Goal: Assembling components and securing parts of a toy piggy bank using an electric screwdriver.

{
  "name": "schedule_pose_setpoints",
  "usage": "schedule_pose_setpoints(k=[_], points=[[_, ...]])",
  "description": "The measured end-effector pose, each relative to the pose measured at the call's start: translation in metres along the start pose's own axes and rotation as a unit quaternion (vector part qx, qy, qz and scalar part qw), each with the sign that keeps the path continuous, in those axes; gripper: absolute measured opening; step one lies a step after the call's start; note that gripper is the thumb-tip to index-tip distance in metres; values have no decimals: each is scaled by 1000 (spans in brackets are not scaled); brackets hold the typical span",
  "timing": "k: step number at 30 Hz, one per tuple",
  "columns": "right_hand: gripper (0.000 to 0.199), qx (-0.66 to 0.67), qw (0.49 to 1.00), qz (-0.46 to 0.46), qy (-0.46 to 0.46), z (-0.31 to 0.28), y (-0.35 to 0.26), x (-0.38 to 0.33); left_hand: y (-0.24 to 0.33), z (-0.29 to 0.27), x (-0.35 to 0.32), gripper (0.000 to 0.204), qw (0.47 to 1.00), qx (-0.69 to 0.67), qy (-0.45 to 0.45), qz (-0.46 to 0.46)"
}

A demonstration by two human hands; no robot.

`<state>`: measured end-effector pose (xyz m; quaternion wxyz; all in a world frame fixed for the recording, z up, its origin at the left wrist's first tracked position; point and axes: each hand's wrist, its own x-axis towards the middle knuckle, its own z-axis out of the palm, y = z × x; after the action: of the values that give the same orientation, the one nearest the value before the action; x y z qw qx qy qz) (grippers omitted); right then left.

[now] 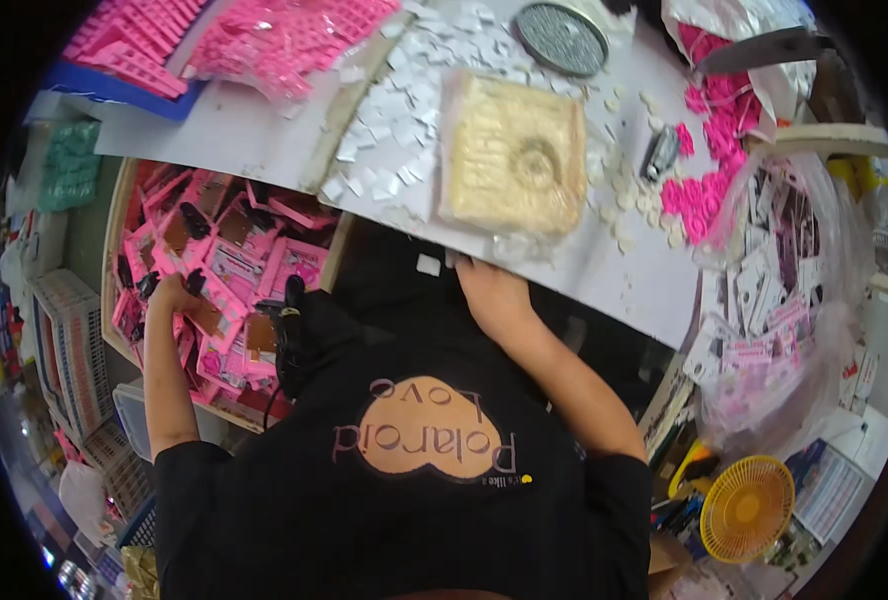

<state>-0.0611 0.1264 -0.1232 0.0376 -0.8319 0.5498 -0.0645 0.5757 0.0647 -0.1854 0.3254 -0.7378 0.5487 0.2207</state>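
Observation:
My left hand [171,294] reaches into a wooden drawer [336,250] at the left, among pink packages [236,262] with black pieces [196,220] among them. Its fingers are down against the packages and too small to read, so I cannot tell whether they grip one. My right hand [492,296] is at the front edge of the white-topped table [604,275], its fingertips partly hidden there. Beside it, a small white square [429,264] shows against the dark gap below the table. Above that hand lies a yellowish block wrapped in clear plastic [512,155].
Small white squares [389,130] are strewn across the table, near a round grey-filled tin [562,40]. Pink pieces [702,195] and pale discs [629,195] lie at the right. Pink moulded parts [284,40] fill the far left. A plastic bag of printed cards [774,290] and a yellow basket [747,508] stand right.

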Motion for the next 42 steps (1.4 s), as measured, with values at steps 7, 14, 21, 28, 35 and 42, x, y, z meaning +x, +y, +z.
schedule_pose_setpoints(k=[7,14,21,28,35,42], points=[[12,352,928,68,-98,-144,39,-42,160,-174,-162,42,925,-195,202,257],[36,107,947,264,149,-189,134,-8,320,-312,-177,27,750,-185,267,576],[98,442,824,110,337,-208,182,91,451,-447,-55,23,798,-61,351,485],[74,582,773,53,248,-226,233,159,586,-466,-44,27,819,-14,316,478],[27,220,912,331,104,-215,352,82,546,-429,-96,21,751,-89,298,582],[19,-149,903,378,140,-163,445,98,482,-368,-165,17,754,-137,204,609]])
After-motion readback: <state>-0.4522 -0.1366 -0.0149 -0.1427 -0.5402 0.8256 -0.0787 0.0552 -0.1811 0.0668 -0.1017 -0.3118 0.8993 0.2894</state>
